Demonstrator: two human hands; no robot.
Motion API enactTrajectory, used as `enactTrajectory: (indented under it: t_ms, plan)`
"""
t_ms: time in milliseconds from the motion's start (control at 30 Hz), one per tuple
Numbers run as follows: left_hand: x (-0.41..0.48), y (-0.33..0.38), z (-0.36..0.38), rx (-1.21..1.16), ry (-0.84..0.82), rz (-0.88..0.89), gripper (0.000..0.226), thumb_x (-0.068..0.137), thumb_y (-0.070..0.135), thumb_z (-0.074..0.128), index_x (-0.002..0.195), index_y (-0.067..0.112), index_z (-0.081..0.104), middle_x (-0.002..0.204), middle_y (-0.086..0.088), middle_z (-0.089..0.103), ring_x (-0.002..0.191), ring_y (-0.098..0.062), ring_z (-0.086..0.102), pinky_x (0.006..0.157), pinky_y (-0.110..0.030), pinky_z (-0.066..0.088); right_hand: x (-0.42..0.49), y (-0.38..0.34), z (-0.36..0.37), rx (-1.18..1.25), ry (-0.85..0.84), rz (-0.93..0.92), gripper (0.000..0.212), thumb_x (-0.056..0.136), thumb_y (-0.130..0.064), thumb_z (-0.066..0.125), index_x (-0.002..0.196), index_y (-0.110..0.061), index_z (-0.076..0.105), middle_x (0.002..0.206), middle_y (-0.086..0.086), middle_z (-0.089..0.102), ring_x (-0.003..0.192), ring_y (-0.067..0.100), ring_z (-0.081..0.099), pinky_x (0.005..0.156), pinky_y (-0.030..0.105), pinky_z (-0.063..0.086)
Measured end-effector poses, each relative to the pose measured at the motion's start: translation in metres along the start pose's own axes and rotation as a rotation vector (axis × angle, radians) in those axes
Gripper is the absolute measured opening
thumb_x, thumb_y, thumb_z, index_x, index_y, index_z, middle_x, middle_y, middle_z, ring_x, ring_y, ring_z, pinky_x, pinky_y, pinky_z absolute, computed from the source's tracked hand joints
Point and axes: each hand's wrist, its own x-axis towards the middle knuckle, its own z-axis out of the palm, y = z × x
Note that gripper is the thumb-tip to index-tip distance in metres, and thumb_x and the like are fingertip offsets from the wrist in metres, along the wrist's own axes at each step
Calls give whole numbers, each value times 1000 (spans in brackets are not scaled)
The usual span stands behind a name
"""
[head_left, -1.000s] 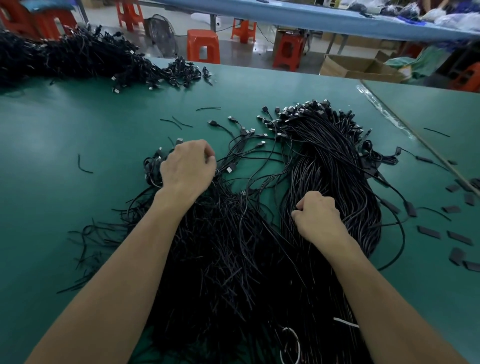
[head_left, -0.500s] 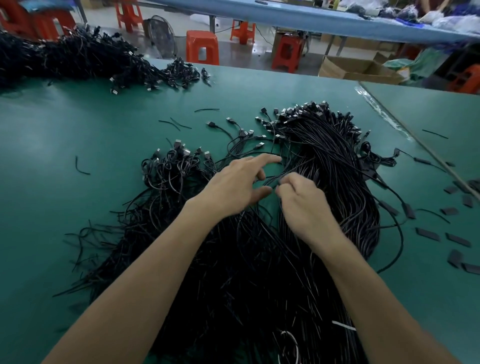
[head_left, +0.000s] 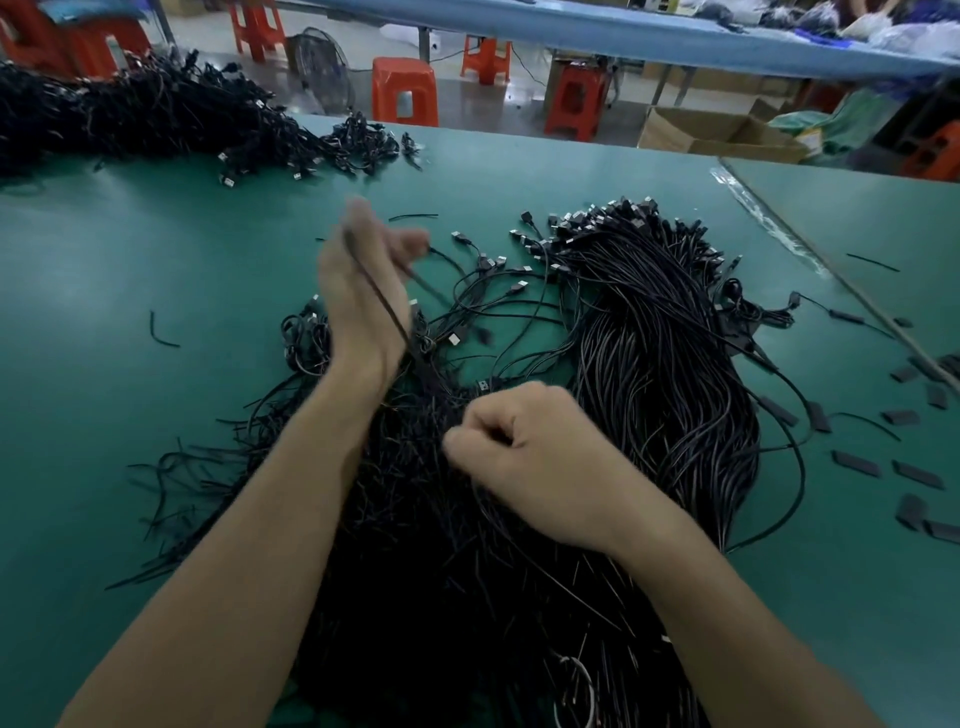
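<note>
Green desk (head_left: 104, 364) surface fills the view and carries all work items. Landmark for this report: the loose cable heap (head_left: 441, 597), a black tangle at the near middle of the desk, between the two forearms.

Right hand (head_left: 524, 457): resting on the heap's top, at its right side. Fingers are curled into a fist and the thumb is pressed against the forefinger. Whether a strand is caught inside the fist cannot be told.

Left hand (head_left: 363, 291): raised above the far left edge of the heap and blurred. It pinches a single cable (head_left: 382, 306) between thumb and fingertips. That cable runs taut across the hand and down into the heap.

Just right of the heap lies a combed bundle (head_left: 665, 374) of the same cables. Its strands are laid parallel, plug ends massed at the far end. Several loose plug ends trail between it and the left hand.

Farther right of the heap, flat black sleeves (head_left: 917, 474) lie scattered singly on the desk.

Well beyond the heap, at the far left corner of the desk, sits a second heap (head_left: 130, 119) of black cables.

Beyond the desk's far edge: orange stools (head_left: 405, 91), a floor fan (head_left: 322, 73), an open cardboard box (head_left: 717, 136) and a blue table (head_left: 623, 32).
</note>
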Motion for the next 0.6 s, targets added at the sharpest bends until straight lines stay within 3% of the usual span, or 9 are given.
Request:
enactTrajectory:
  t_ms: [67, 100, 200, 267, 300, 367, 433, 533, 600]
  plan:
    - [15, 3, -11, -63, 139, 125, 36, 110, 27, 27, 79, 17, 42, 68, -2, 51, 58, -9, 55, 66, -26, 50, 4, 12, -10, -82, 139, 76, 40, 94, -32, 54, 65, -5, 55, 52, -1, 48, 42, 6, 34, 43, 26, 35]
    - [18, 5, -17, 26, 165, 247, 34, 109, 23, 30, 77, 21, 38, 65, 4, 42, 55, -2, 44, 59, -23, 46, 6, 18, -16, -115, 208, 118, 40, 96, -33, 51, 69, -5, 58, 52, 0, 49, 40, 4, 33, 40, 22, 32]
    - [11, 13, -16, 372, 24, 518, 29, 104, 18, 41, 76, 25, 37, 68, 18, 33, 57, 4, 37, 54, -13, 32, 8, 39, -35, -343, 331, 285, 33, 102, -32, 47, 86, -11, 66, 61, -4, 56, 41, 3, 44, 43, 18, 36]
    - [4, 9, -10, 571, -149, 593, 19, 100, 19, 45, 82, 17, 50, 74, 17, 40, 64, 2, 39, 63, -11, 32, 7, 43, -43, -408, 290, 342, 25, 100, -28, 51, 119, -14, 60, 93, -2, 63, 73, 6, 58, 66, 25, 47]
    - [1, 9, -6, 657, -253, 594, 18, 99, 19, 45, 87, 12, 55, 78, 12, 45, 70, 0, 40, 69, -13, 32, 7, 42, -42, -359, 240, 317, 42, 97, -29, 56, 137, -20, 47, 108, -5, 60, 91, 8, 58, 79, 26, 46]
    - [-6, 8, 0, 800, -425, 592, 20, 100, 20, 41, 94, 10, 58, 87, 5, 52, 79, -11, 46, 74, -27, 37, 8, 35, -36, -117, 223, 202, 70, 89, -40, 64, 148, -36, 29, 118, -17, 55, 109, 2, 53, 90, 21, 40]
    - [-14, 8, 5, 861, -544, 617, 26, 101, 23, 35, 99, 11, 58, 94, 3, 56, 84, -14, 49, 77, -29, 38, 12, 30, -30, 55, 284, 79, 61, 86, -52, 59, 142, -39, 38, 100, -25, 60, 93, -7, 57, 79, 13, 45]
    - [-17, 5, 4, 808, -626, 525, 20, 102, 19, 39, 103, 13, 57, 90, 9, 57, 77, -8, 49, 68, -21, 35, 15, 26, -31, 81, 466, -41, 21, 98, -42, 50, 102, -29, 65, 70, -18, 62, 58, 5, 52, 51, 18, 41]
    - [-15, 0, -3, 727, -623, 354, 13, 102, 23, 47, 100, 17, 59, 77, 16, 57, 61, -1, 47, 58, -20, 35, 14, 31, -36, 64, 559, -64, 26, 103, -33, 48, 85, -28, 66, 54, -12, 51, 47, 6, 38, 45, 18, 30]
